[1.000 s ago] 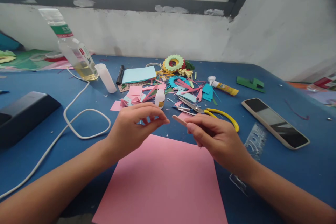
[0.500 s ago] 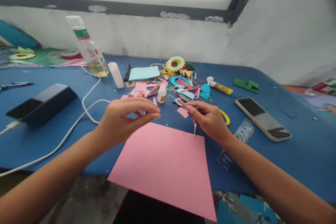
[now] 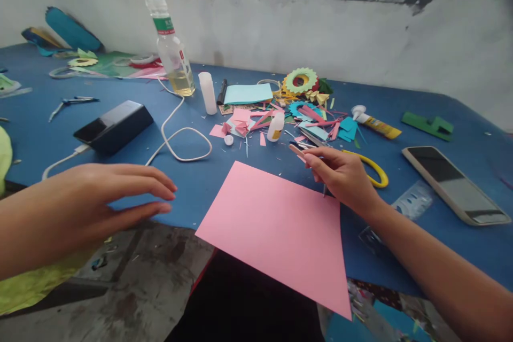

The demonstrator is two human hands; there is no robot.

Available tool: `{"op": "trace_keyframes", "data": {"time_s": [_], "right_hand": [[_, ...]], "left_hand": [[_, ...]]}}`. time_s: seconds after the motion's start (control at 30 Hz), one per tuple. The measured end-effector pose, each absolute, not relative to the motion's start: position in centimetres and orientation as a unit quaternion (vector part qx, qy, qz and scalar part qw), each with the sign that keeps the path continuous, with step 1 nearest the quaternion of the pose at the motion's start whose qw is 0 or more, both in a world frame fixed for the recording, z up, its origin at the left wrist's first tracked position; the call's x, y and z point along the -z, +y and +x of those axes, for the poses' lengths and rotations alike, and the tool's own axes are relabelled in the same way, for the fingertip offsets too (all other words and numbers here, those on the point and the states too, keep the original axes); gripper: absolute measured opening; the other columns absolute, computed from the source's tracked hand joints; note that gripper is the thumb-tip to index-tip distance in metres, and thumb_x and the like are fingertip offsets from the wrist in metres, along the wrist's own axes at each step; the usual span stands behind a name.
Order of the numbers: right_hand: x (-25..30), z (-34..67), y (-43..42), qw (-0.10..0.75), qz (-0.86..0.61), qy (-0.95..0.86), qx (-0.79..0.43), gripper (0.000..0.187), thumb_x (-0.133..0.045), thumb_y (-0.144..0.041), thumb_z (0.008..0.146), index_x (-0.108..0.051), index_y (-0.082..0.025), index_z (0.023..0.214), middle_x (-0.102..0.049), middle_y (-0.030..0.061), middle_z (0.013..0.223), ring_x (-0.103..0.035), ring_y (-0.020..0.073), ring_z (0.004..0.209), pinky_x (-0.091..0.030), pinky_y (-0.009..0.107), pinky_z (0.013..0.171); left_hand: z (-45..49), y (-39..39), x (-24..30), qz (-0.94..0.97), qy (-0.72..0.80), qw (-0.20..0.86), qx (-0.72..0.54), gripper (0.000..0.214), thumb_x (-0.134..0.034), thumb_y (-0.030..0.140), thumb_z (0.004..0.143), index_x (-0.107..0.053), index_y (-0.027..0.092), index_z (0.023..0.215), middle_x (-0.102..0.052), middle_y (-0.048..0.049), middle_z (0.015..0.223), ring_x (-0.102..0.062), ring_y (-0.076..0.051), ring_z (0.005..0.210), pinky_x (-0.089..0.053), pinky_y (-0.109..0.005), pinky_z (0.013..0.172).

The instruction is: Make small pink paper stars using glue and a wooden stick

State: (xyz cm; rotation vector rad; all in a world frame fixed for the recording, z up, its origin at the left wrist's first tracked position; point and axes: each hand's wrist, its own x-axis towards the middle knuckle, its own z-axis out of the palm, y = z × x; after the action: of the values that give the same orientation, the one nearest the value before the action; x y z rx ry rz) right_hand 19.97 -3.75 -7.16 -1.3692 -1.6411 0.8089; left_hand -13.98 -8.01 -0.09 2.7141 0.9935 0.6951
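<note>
My left hand [image 3: 124, 192] hovers over the table's front edge, its thumb and fingers apart and holding nothing. My right hand [image 3: 340, 173] pinches a small pinkish paper strip [image 3: 297, 152]. Under that hand a thin metal tip [image 3: 324, 189] sticks out; what it belongs to is hidden. A large pink paper sheet [image 3: 276, 230] lies between my hands, overhanging the front edge. Yellow-handled scissors [image 3: 379, 171] rest beside my right hand, partly covered by it. Behind the sheet stands a small white glue bottle [image 3: 276, 127], with a white cap [image 3: 228, 140] lying near it.
Paper scraps [image 3: 242, 120] and paper rings [image 3: 300, 81] are heaped at the back. A glass bottle [image 3: 176, 64], a white tube [image 3: 207, 93], a cable [image 3: 163, 128] and a black box [image 3: 116, 128] occupy the left. A phone [image 3: 455, 184] and glue tube [image 3: 377, 123] lie right.
My left hand has moved left and down, away from the sheet, and its fingers have spread. The view has turned left. My right hand still pinches the strip.
</note>
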Motion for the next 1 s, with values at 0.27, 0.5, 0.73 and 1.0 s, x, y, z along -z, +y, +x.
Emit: {"op": "trace_keyframes", "data": {"time_s": [0.27,0.5,0.73,1.0], "right_hand": [[6.3,19.0,-5.2,0.411,-0.501,-0.644,-0.406,0.025,-0.051,-0.037,0.084,-0.066,-0.017,0.083,-0.052,-0.0019,0.058,-0.042,0.0058,0.04,-0.032,0.019,0.035],[4.9,19.1,-5.8,0.438,-0.491,-0.6,-0.456,0.02,-0.052,-0.032,0.084,-0.064,-0.017,0.082,-0.051,-0.003,0.06,-0.042,0.0041,0.042,-0.034,0.017,0.038],[5.0,18.8,-6.1,0.397,-0.496,-0.564,-0.527,0.021,-0.051,-0.033,0.084,-0.063,-0.017,0.087,-0.049,-0.0039,0.057,-0.041,0.005,0.042,-0.031,0.017,0.035],[4.4,18.6,-6.4,0.336,-0.506,-0.545,-0.578,0.024,-0.046,-0.035,0.087,-0.058,-0.018,0.075,-0.039,-0.0061,0.048,-0.035,0.0051,0.04,-0.022,0.018,0.035]], "left_hand": [[-4.1,-2.4,0.5,0.856,0.406,0.197,-0.253,0.016,-0.063,0.03,0.078,-0.068,0.017,0.084,-0.07,-0.0008,0.073,-0.062,-0.01,0.057,-0.049,-0.019,0.052],[0.7,-0.6,2.2,0.848,0.322,0.205,-0.368,0.007,-0.062,0.017,0.078,-0.069,0.016,0.079,-0.069,0.002,0.068,-0.06,-0.007,0.055,-0.048,-0.014,0.051],[0.2,0.1,3.7,0.899,0.226,0.044,-0.374,0.012,-0.056,0.01,0.081,-0.067,0.014,0.082,-0.069,-0.0024,0.073,-0.062,-0.009,0.061,-0.048,-0.016,0.056],[-0.2,-0.1,3.6,0.864,0.272,0.258,-0.336,0.019,-0.051,0.015,0.085,-0.067,0.013,0.076,-0.064,0.0006,0.058,-0.057,-0.007,0.05,-0.046,-0.013,0.046]]}}
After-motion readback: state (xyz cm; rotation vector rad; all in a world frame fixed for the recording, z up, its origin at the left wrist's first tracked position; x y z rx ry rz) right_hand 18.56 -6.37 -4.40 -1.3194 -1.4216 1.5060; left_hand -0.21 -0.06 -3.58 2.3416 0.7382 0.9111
